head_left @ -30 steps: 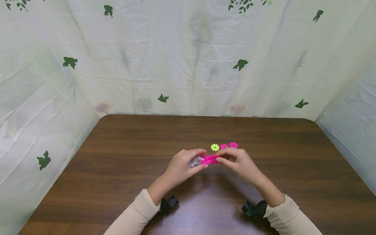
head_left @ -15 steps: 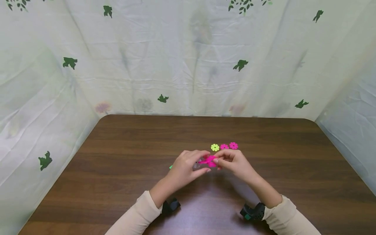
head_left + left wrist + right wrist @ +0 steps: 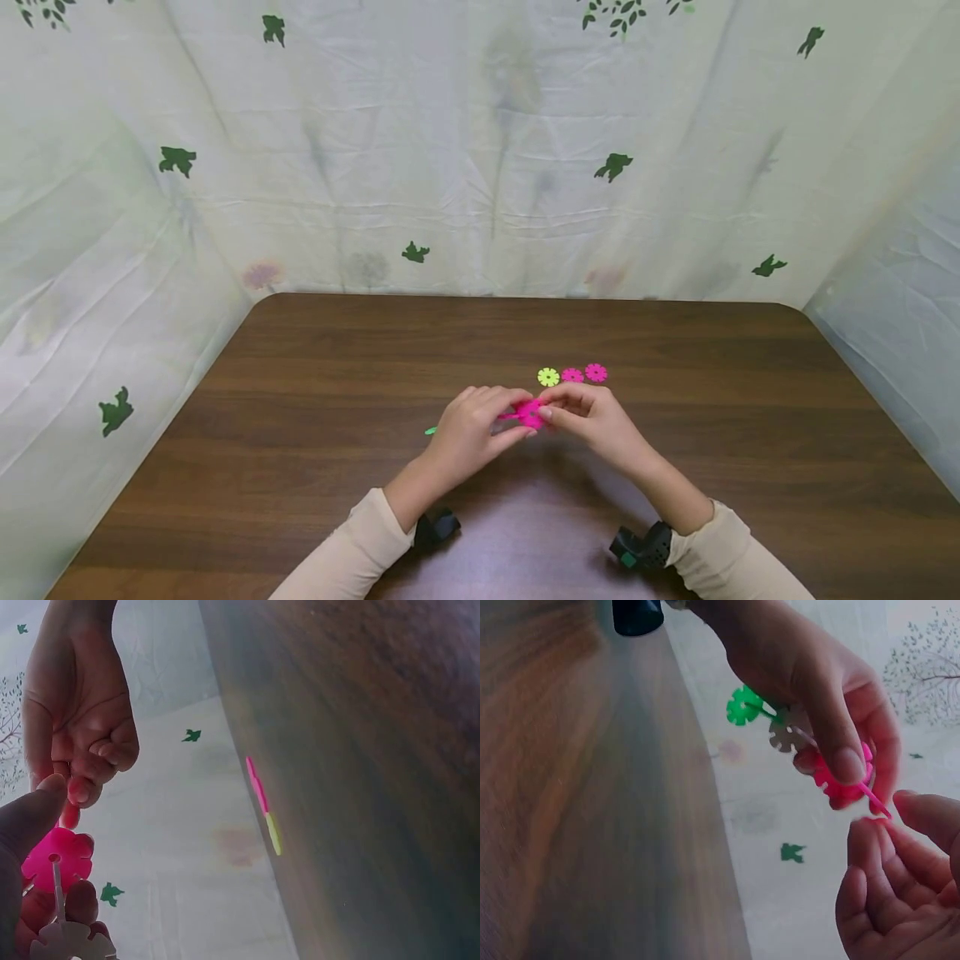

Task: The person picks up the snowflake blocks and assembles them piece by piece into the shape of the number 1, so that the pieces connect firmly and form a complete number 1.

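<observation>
A chain of notched, flower-shaped plastic discs hangs between my hands above the table. My left hand (image 3: 468,429) grips its pink disc (image 3: 58,859) between thumb and fingers. Further along the chain come a whitish disc (image 3: 786,733) and a green disc (image 3: 744,705), both beyond the left hand in the right wrist view. My right hand (image 3: 592,421) pinches the edge of another pink disc (image 3: 876,801) at the near end, seen nearly edge-on. In the head view the fingers cover most of the chain.
Behind the hands, a yellow disc (image 3: 548,377) and two pink discs (image 3: 596,372) lie in a row on the brown wooden table (image 3: 360,350). A pale curtain (image 3: 480,150) with green bird shapes surrounds the table's back and sides.
The chain has turned in my hands, so its green end now peeks out left of the left hand. My right hand has shifted slightly left, closer to the left.
</observation>
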Available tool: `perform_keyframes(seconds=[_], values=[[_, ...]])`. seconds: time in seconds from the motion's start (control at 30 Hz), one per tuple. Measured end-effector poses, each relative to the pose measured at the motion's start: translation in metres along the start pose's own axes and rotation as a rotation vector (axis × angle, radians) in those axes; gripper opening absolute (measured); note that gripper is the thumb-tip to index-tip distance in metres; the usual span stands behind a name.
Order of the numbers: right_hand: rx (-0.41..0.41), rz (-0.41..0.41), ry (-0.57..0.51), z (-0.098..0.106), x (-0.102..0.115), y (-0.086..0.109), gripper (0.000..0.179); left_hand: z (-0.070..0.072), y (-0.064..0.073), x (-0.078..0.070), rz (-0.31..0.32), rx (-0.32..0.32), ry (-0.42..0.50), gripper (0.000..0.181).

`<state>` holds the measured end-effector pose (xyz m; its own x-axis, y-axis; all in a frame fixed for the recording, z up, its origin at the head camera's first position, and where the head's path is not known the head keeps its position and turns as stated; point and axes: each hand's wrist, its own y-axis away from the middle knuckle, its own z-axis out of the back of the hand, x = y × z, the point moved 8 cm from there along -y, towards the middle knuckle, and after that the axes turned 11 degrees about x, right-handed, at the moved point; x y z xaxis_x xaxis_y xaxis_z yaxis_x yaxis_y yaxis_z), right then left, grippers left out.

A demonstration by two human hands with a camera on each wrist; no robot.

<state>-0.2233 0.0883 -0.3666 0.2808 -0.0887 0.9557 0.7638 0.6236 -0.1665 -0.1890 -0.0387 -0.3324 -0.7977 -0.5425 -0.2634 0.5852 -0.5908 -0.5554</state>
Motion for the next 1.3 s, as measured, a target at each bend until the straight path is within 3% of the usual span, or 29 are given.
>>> perform_keyframes(seconds=[0.33,0.67,1.3], values=[[-0.149,0.091,0.211,0.03,0.013,0.004,0.028,0.005,0.0,0.002,0.004,-0.013,-0.01,0.034],[-0.239,0.01,0.403,0.06,-0.008,0.005,0.045,0.007,-0.001,0.0,-0.006,-0.023,-0.018,0.033],[-0.21,-0.194,0.47,0.092,-0.079,0.009,0.05,0.004,0.0,0.0,0.0,-0.016,-0.025,0.032]])
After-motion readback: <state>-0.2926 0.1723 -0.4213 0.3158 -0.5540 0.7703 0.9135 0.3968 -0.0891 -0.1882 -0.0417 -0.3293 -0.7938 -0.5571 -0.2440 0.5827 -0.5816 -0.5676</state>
